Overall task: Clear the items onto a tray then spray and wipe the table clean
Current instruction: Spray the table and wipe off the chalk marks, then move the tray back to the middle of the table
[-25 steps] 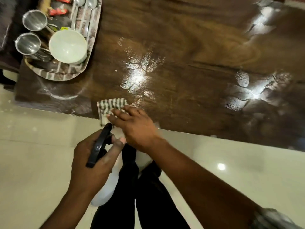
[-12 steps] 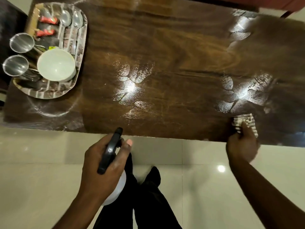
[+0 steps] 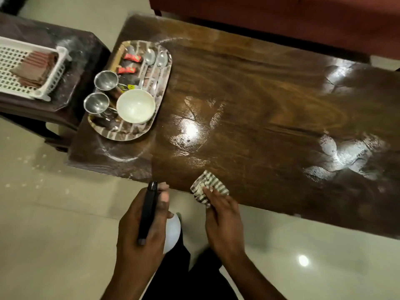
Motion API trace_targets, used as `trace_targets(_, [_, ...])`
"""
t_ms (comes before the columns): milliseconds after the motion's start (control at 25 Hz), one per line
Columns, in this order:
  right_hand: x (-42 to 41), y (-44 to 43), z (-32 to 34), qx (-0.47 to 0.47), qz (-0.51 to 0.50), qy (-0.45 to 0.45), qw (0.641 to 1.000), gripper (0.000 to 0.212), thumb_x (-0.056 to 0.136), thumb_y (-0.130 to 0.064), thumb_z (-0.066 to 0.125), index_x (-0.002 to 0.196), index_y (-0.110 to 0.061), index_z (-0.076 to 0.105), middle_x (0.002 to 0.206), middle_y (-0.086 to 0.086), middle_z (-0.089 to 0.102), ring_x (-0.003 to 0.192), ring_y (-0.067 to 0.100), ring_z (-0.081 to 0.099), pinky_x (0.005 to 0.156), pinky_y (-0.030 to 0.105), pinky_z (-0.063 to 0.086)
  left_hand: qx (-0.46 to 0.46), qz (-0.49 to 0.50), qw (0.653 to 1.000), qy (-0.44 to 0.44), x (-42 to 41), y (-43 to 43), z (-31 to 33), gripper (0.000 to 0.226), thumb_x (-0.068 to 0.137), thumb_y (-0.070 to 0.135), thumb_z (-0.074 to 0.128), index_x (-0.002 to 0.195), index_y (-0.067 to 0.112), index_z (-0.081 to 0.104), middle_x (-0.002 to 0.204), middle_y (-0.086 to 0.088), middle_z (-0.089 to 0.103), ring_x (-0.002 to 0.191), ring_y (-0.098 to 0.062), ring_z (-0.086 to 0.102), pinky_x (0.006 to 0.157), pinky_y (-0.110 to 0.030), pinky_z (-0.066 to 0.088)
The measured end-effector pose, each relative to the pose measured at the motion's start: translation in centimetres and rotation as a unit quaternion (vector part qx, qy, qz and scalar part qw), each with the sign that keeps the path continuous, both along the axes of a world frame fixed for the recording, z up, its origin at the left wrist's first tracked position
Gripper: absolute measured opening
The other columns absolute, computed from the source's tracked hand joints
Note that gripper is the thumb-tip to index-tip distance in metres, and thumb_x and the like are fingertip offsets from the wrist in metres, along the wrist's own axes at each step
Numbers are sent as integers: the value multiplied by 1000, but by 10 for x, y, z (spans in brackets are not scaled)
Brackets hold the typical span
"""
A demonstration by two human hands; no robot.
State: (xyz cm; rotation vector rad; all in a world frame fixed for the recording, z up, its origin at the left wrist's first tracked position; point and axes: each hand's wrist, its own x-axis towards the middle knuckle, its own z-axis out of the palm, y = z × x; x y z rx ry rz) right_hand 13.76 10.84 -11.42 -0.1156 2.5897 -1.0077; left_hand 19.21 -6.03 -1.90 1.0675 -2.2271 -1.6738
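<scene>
A dark wooden table (image 3: 270,100) shows shiny wet streaks. At its near edge my right hand (image 3: 223,217) presses a striped cloth (image 3: 208,186) against the wood. My left hand (image 3: 140,234) holds a spray bottle (image 3: 148,213) below the table edge, over the floor; its black trigger head faces the table and its white body shows under my fingers. A steel tray (image 3: 155,118) at the table's left end carries two steel cups (image 3: 106,80), a white bowl (image 3: 136,108), two spoons (image 3: 154,59) and two red packets (image 3: 132,58).
A dark side table (image 3: 71,53) left of the tray holds a white plastic basket (image 3: 49,83) with folded brown cloths. A red-brown sofa (image 3: 281,20) runs along the far side. The floor is glossy light tile (image 3: 54,213). My dark trousers show below my hands.
My right hand has swept the cloth back left along the near edge, from the right end to near the middle. The view has pulled back and shifted left. The bottle hand has stayed put.
</scene>
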Motion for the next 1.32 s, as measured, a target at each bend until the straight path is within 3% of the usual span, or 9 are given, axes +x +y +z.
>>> trace_targets(80, [1, -12, 23, -181, -138, -185, 956, 45, 106, -9, 56, 144, -32, 66, 136, -7, 72, 125, 14, 64, 104, 34, 54, -6, 35, 999, 9, 12, -15, 16, 47, 94, 70, 52, 122, 39, 73, 109, 19, 80, 95, -2, 78, 79, 1, 47])
trace_targets(160, [-6, -22, 52, -302, -261, -321, 859, 40, 107, -4, 52, 137, -23, 68, 123, 2, 79, 109, 20, 74, 86, 34, 59, -5, 62, 998, 16, 23, -25, 37, 49, 95, 70, 49, 120, 35, 72, 116, 18, 78, 104, -5, 76, 87, -8, 51])
trace_targets(280, [-15, -31, 99, -408, -323, -407, 751, 37, 105, -8, 50, 138, -15, 65, 128, 11, 77, 106, 26, 75, 82, 37, 57, -7, 88, 996, 8, 31, -44, 71, 42, 96, 69, 47, 116, 37, 67, 110, 18, 75, 105, 1, 71, 88, -13, 50])
trace_targets(360, [-19, -40, 135, -442, -311, -426, 726, 42, 100, -13, 57, 141, -12, 65, 134, 14, 74, 108, 26, 74, 83, 36, 56, -15, 103, 994, -10, 37, -59, 96, 45, 97, 70, 45, 114, 35, 65, 105, 19, 74, 106, 4, 67, 85, -8, 46])
trace_targets(640, [-11, -53, 204, -405, -248, -401, 783, 42, 96, -16, 68, 138, -14, 68, 131, 11, 76, 112, 26, 78, 83, 35, 64, -32, 115, 990, -74, 65, -113, 168, 72, 86, 93, 34, 100, 31, 69, 98, 32, 72, 93, 16, 64, 76, -25, 48])
trace_targets(880, [-30, -104, 181, -334, -246, -408, 813, 32, 101, -15, 69, 133, -13, 70, 120, 10, 81, 92, 20, 81, 72, 34, 66, -73, 83, 993, -45, 61, -164, 161, 62, 92, 83, 48, 97, 25, 73, 79, 12, 73, 72, -14, 75, 69, -47, 64])
trace_targets(1000, [-51, -129, 144, -279, -223, -400, 844, 30, 102, -15, 69, 131, -15, 70, 115, 8, 82, 84, 18, 79, 63, 29, 61, -98, 54, 993, -35, 41, -192, 123, 68, 95, 79, 51, 102, 16, 76, 69, 1, 70, 67, -14, 74, 65, -38, 63])
trace_targets(1120, [-75, -148, 101, -235, -219, -394, 861, 26, 104, -12, 64, 129, -17, 66, 121, 12, 79, 86, 20, 75, 65, 31, 58, -119, 10, 992, -33, 15, -219, 77, 51, 100, 67, 59, 93, 19, 73, 75, 8, 69, 74, -4, 70, 61, -7, 47])
trace_targets(1320, [-109, -156, 47, -191, -243, -424, 851, 24, 106, -10, 58, 119, -27, 68, 108, 0, 81, 90, 19, 77, 67, 32, 59, -126, -22, 991, -46, -13, -247, 9, 34, 101, 64, 64, 90, 31, 64, 84, 14, 68, 77, -2, 67, 62, -6, 44])
